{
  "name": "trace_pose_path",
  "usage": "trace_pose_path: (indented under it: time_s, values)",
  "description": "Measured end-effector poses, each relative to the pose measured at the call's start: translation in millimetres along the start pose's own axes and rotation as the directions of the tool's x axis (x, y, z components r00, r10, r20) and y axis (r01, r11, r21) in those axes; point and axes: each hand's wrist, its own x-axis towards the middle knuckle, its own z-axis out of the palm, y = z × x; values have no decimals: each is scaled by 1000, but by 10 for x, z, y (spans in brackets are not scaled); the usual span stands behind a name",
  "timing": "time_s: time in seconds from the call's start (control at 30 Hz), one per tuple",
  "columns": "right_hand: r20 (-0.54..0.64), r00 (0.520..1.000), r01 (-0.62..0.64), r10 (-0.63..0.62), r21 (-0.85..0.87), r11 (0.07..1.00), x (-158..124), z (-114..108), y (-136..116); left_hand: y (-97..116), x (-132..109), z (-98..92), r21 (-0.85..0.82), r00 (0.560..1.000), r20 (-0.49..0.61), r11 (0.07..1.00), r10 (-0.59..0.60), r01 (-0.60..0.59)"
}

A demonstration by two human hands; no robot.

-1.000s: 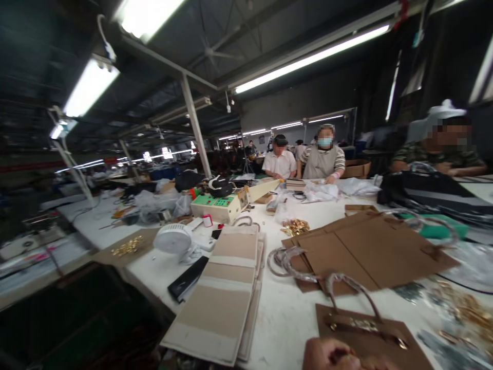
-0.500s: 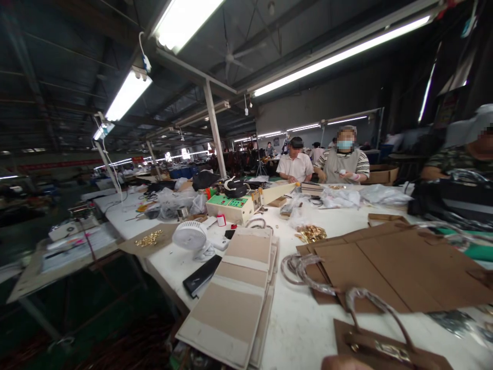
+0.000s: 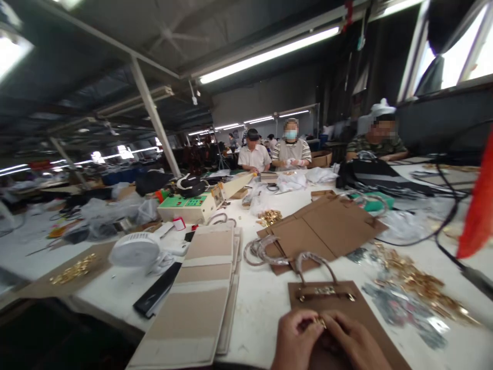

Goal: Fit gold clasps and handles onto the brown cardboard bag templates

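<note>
My left hand point(image 3: 293, 340) and my right hand point(image 3: 353, 343) meet at the bottom of the view. Fingertips of both hands pinch a small gold-coloured metal fitting point(image 3: 320, 321); its exact kind is too small to make out. Beneath them lies a brown bag panel point(image 3: 348, 294) with a plastic-wrapped handle point(image 3: 318, 257) and metal hardware across its upper part. Part of the panel is hidden behind my hands.
Stacked beige panels point(image 3: 202, 293) lie to the left, beside a white fan point(image 3: 134, 251). Brown panels point(image 3: 316, 226) lie ahead. Gold fittings point(image 3: 418, 280) are scattered at right, with another pile point(image 3: 270, 217) farther back. Co-workers point(image 3: 291, 146) sit across the table.
The view has swung to the right. Both hands are now in view over the brown bag panel with the small gold fitting; before, only a blurred bit of a hand showed at the bottom edge.
</note>
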Motion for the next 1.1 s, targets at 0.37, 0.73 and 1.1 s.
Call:
trace_pose_path:
  time_s: [0.37,0.73,1.1]
  values:
    - [-106,992,87,-62,256,963,-2,-119,-88,35,200,-95,88,998,66,996,2,-8]
    - [-209,977,46,32,358,932,16,-210,45,117,600,99,687,980,-171,725,103,44]
    - [-198,979,79,-54,120,990,163,-384,10,174,855,189,-56,947,-233,975,-222,214]
